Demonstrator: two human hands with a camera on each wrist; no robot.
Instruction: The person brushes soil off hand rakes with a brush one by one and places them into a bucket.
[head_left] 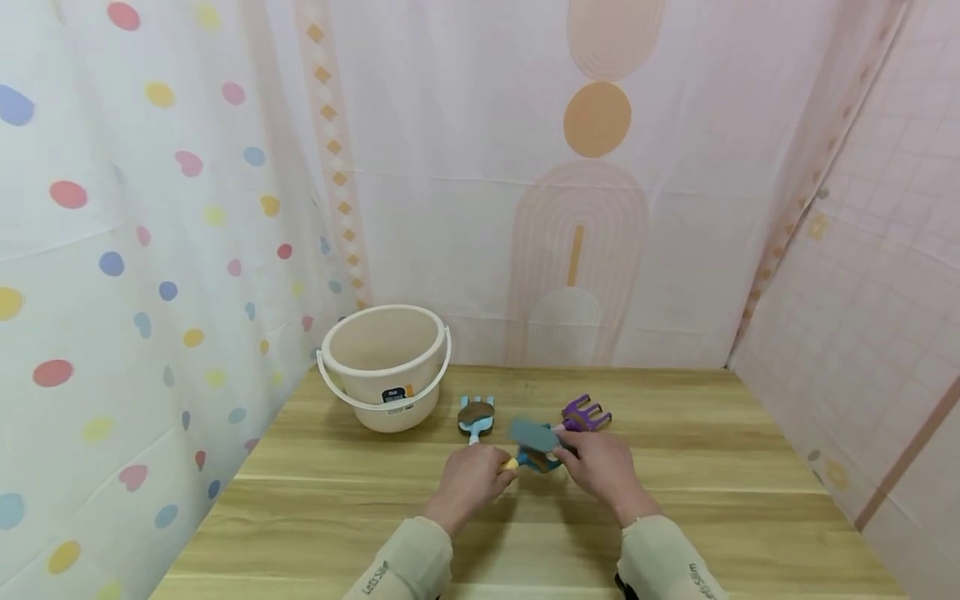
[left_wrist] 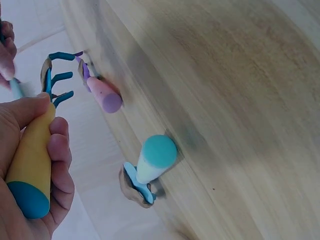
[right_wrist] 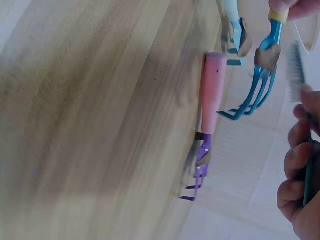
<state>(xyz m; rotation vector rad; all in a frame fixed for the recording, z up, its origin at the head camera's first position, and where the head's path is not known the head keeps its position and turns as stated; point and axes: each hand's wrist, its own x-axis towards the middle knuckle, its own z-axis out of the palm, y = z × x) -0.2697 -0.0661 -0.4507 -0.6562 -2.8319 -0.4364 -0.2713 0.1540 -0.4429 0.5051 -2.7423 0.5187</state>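
My left hand grips the yellow handle of a teal hand rake, raised above the table. A brown, mud-like patch sits where its tines begin. In my right hand is a brush, its dark green handle held in curled fingers. The brush's bristles look blurred and are close to the rake's head; in the head view the brush overlaps it. Just beyond my left hand lies a light blue rake with a brown patch. Past my right hand rests a purple rake with a pink handle.
A cream bucket with its carrying handle lowered stands at the table's back left. The wooden table meets patterned curtains at the back and sides.
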